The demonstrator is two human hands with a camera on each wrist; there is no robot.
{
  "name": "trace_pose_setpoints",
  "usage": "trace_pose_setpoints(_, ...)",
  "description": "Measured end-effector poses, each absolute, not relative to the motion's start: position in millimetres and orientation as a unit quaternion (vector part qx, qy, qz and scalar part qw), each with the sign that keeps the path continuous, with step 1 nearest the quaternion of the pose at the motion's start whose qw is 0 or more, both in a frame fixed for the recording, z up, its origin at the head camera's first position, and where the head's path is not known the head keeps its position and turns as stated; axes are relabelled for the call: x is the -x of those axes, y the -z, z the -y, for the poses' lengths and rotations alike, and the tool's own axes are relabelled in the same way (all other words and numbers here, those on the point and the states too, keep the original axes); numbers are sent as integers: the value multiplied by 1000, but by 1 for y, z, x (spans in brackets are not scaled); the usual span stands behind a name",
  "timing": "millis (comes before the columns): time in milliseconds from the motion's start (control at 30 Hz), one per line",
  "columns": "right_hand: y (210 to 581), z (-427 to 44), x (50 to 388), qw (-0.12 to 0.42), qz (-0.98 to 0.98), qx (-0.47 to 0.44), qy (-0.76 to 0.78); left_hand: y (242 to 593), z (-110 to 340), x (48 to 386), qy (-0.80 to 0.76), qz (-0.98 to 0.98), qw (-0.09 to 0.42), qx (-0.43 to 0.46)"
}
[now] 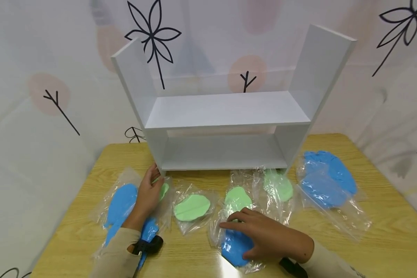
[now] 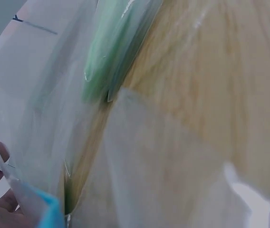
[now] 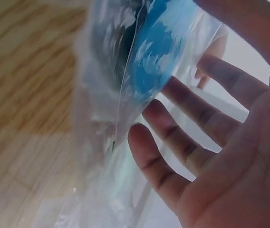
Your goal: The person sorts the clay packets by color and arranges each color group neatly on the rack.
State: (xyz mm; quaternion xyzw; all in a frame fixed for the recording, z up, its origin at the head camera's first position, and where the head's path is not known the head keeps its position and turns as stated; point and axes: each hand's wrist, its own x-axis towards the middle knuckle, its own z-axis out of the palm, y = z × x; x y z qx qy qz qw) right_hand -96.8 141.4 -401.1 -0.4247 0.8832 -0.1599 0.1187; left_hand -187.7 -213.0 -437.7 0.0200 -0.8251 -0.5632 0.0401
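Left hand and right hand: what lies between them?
In the head view, a green piece in a clear bag; nearer the right hand, another bag's edge.

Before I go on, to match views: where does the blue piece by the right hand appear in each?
Head: blue piece low, just right of centre, by the right hand.
Left wrist: not in it.
Right wrist: blue piece top centre, in clear plastic.
Shared landmark: wooden tabletop, in all three.
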Motion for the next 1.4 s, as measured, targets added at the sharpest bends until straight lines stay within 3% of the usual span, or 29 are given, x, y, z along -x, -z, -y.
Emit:
trace_pose_setpoints(367,399,-141,96,114,-885,426,149,425,206,190,560,828,38,-14)
trace_pose_setpoints(1400,406,-136,88,124,-891,406,160,438,212,185,548,835,40,-13)
